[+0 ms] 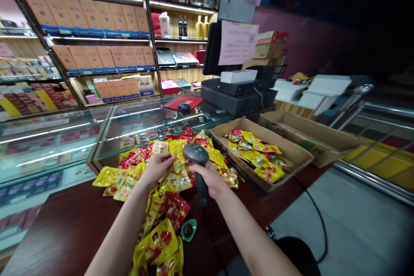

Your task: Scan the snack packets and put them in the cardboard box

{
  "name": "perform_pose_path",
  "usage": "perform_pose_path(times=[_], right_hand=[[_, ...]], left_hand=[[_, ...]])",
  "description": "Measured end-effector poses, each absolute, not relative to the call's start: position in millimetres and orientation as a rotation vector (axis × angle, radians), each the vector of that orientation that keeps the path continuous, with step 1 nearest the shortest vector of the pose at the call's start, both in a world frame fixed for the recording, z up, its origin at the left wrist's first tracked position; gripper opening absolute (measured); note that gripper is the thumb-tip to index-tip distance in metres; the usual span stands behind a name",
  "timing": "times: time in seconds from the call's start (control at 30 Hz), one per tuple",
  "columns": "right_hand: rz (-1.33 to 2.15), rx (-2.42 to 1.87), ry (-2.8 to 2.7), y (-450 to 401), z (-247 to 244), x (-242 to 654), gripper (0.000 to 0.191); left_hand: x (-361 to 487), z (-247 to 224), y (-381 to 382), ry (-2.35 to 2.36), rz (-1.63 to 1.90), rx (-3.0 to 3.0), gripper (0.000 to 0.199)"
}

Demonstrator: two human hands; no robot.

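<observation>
My right hand (211,179) is wrapped round the handle of a dark barcode scanner (196,155), held upright with its head above the heap. Between the fingers of my left hand (159,167) is the edge of a yellow snack packet (177,155), just left of the scanner's head. Beneath both hands spreads a pile of yellow, red and gold snack packets (155,198) on the dark red counter (80,220). A small green dish-like wrapper (188,229) with a dark round piece in it lies near the front packets.
A cardboard tray (233,157) with several packets stands right of the pile, beside another cardboard tray (310,133). Behind are a glass display case (129,116), a mouse (184,107) on a red mat, and a monitor (211,49). A black cable (320,215) hangs at the right.
</observation>
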State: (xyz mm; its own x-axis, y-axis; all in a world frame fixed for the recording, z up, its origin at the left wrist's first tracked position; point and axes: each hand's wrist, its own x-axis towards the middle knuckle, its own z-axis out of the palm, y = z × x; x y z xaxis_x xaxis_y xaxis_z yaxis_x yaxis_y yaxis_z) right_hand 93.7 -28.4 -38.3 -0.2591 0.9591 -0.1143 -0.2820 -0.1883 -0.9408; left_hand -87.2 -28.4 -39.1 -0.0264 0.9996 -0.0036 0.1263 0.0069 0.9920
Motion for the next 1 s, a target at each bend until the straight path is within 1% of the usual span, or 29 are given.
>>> perform_pose_path(times=[0.13,0.23,0.37,0.57,0.63,0.73,0.87,1.0], right_hand=[[1.772,-0.888,-0.972,-9.8,-33.6,103.7,0.019],[1.828,-0.844,-0.957,9.4,-19.9,119.8,0.016],[1.745,-0.871,-0.929,39.8,1.9,161.3,0.015],[1.731,-0.799,-0.802,86.1,22.4,253.0,0.011],[1.71,-0.81,-0.767,99.4,29.6,278.8,0.013],[1.642,-0.867,-0.715,111.0,39.8,305.9,0.017],[1.597,-0.857,-0.713,105.8,40.1,316.8,0.016],[1.661,-0.861,-0.76,91.6,25.2,294.9,0.016]], left_hand=[[-77.4,-39.6,-24.6,1.39,1.118,1.294,0.037],[-62.9,-28.8,-7.4,1.326,1.103,1.274,0.037],[-21.4,-8.1,33.8,1.205,1.106,1.237,0.037],[74.8,22.7,101.2,1.019,1.107,1.15,0.032],[103.1,33.7,118.8,1.014,1.095,1.116,0.037],[128.2,44.8,138.0,1.152,1.108,1.095,0.044],[119.6,43.5,145.0,1.25,1.13,1.094,0.043],[73.4,32.3,127.4,1.268,1.173,1.072,0.039]])
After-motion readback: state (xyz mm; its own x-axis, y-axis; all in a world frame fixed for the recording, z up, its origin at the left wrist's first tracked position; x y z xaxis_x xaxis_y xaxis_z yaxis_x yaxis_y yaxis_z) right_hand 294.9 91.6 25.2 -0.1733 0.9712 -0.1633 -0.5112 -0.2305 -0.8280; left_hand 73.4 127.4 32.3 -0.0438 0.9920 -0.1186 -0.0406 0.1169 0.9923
